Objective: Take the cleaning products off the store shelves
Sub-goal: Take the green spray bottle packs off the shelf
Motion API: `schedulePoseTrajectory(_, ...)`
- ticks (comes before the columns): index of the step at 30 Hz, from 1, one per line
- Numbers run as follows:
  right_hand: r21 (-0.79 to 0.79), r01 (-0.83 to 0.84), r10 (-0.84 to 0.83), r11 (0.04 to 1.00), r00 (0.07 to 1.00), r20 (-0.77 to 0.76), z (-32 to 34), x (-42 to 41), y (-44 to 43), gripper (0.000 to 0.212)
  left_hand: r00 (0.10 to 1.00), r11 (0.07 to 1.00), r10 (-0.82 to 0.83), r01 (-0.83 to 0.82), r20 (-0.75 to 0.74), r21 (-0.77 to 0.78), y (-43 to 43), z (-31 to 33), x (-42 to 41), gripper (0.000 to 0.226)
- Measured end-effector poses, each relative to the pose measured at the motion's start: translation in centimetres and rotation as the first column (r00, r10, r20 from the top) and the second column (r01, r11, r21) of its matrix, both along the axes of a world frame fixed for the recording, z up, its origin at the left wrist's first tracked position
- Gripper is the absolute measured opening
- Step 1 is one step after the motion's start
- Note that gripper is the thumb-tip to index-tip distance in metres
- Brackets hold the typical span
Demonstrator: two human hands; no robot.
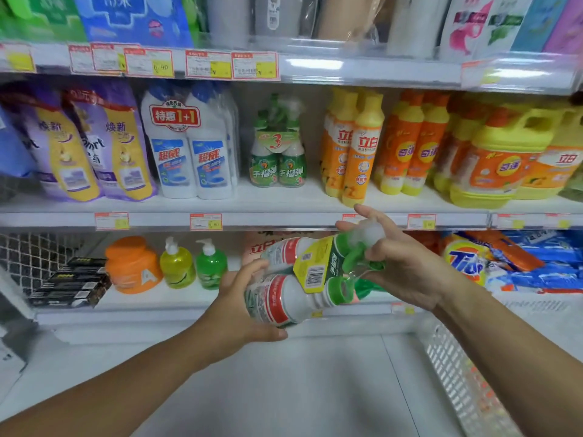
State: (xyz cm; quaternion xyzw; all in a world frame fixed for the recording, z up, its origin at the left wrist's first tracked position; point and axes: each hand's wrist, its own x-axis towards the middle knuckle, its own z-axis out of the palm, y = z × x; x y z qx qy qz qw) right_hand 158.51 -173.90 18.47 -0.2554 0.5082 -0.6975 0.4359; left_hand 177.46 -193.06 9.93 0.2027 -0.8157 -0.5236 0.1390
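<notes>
The spray-cleaner pack (296, 279), two green-capped bottles bundled under a yellow-green card sleeve, is off the shelf. It lies on its side in the air in front of the lowest shelf (151, 302), bases to the left and trigger heads to the right.

The left hand (243, 307) grasps the base end, palm underneath and fingers curled round the lower bottle. The right hand (400, 263) holds the trigger end: its lower fingers wrap the green necks, while the thumb and forefinger stretch out over the white spray head.

On the middle shelf (284, 212), far behind the hands, purple refill pouches (94, 143) stand at the left. Beside them is a twin pack of white bottles (189, 143) with blue caps, then a gap, then a matching green pack (279, 152) standing upright. Right of it are yellow-capped dish-soap bottles (356, 146), orange bottles (410, 143) and big yellow jugs (501, 159).

On the lowest shelf, from the left, are stacked black boxes (72, 282), an orange tub (132, 264), a yellow-green pump bottle (177, 266) and a green pump bottle (210, 266) just beside it. To the right of the hands lie detergent bags (467, 263) and blue packets (542, 272).

A white perforated basket (457, 373) sits near, at the lower right, under the right forearm.
</notes>
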Motion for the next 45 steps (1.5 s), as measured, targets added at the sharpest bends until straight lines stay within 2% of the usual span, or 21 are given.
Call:
schedulePoseTrajectory(4,-0.028,-0.067,0.067,0.997,0.998,-0.006,-0.2,0.5,-0.8,0.084,1.0,1.0,0.001,0.0,0.014,-0.025,0.1,-0.8,0.5,0.121)
schedulePoseTrajectory(10,-0.117,-0.086,0.091,0.989,0.995,0.042,-0.5,1.1,-1.2,0.086,0.999,0.998,0.035,-0.035,-0.012,-0.057,0.2,-0.9,0.8,0.124)
schedulePoseTrajectory(14,-0.11,-0.076,0.08,0.991,0.996,0.035,-0.6,1.2,-0.9,0.082,1.0,0.999,0.012,-0.012,0.002,-0.041,0.4,-0.7,0.9,0.124)
schedulePoseTrajectory(16,-0.09,-0.08,0.08,0.993,0.997,-0.001,-0.4,1.0,-0.5,0.08,0.999,0.999,-0.029,0.029,0.015,0.032,0.2,-0.3,1.0,0.12)
schedulePoseTrajectory(18,-0.08,-0.133,0.128,0.988,0.99,-0.053,-0.1,0.4,0.1,0.083,0.995,0.982,-0.096,0.091,0.024,0.168,-0.2,0.5,1.3,0.11)
schedulePoseTrajectory(21,0.039,-0.217,0.22,0.975,0.954,-0.203,0.3,-0.9,1.2,0.099,0.982,0.886,-0.187,0.166,0.007,0.433,-0.9,1.4,1.9,0.093)
schedulePoseTrajectory(23,0.13,-0.097,0.136,0.987,0.929,-0.343,0.3,-1.3,1.3,0.091,0.975,0.81,-0.223,0.189,-0.006,0.556,-1.0,1.7,2.1,0.081)
schedulePoseTrajectory(25,0.116,0.059,-0.002,0.992,0.898,-0.439,0.4,-0.8,0.9,0.07,0.967,0.791,-0.253,0.201,0.009,0.578,-0.7,1.8,1.8,0.074)
schedulePoseTrajectory(28,0.09,0.19,-0.126,0.978,0.872,-0.473,0.7,0.7,0.4,0.044,0.959,0.848,-0.252,0.154,0.13,0.507,-0.2,1.3,0.8,0.075)
schedulePoseTrajectory(31,0.176,0.219,-0.097,0.96,0.844,-0.527,0.2,1.4,0.2,0.051,0.94,0.899,-0.249,0.136,0.232,0.416,-0.2,0.4,-0.2,0.081)
schedulePoseTrajectory(33,0.238,0.226,-0.052,0.944,0.819,-0.571,-1.1,1.7,-0.5,0.048,0.941,0.918,-0.251,0.156,0.227,0.365,-0.5,-0.2,-1.2,0.081)
schedulePoseTrajectory(35,0.31,0.273,-0.029,0.911,0.79,-0.612,-3.8,1.9,-1.4,0.036,0.956,0.926,-0.227,0.153,0.186,0.345,-0.7,-1.6,-2.7,0.067)
schedulePoseTrajectory(38,0.41,0.319,0.009,0.854,0.78,-0.625,-9.1,1.7,-2.3,0.03,0.961,0.957,-0.201,0.151,0.192,0.248,-1.1,-5.6,-4.8,0.04)
schedulePoseTrajectory(40,0.48,0.298,0.083,0.825,0.777,-0.624,-12.7,1.1,-2.7,0.029,0.946,0.973,-0.214,0.184,0.242,0.141,-1.5,-9.1,-5.8,0.037)
schedulePoseTrajectory(42,0.571,0.272,0.226,0.774,0.724,-0.651,-16.0,0.4,-3.2,0.027,0.928,0.979,-0.198,0.202,0.315,0.02,-2.2,-12.6,-6.6,0.039)
schedulePoseTrajectory(45,0.645,0.285,0.341,0.709,0.662,-0.668,-20.7,-0.6,-4.2,0.028,0.925,0.983,-0.157,0.181,0.346,-0.037,-3.0,-17.0,-7.5,0.043)
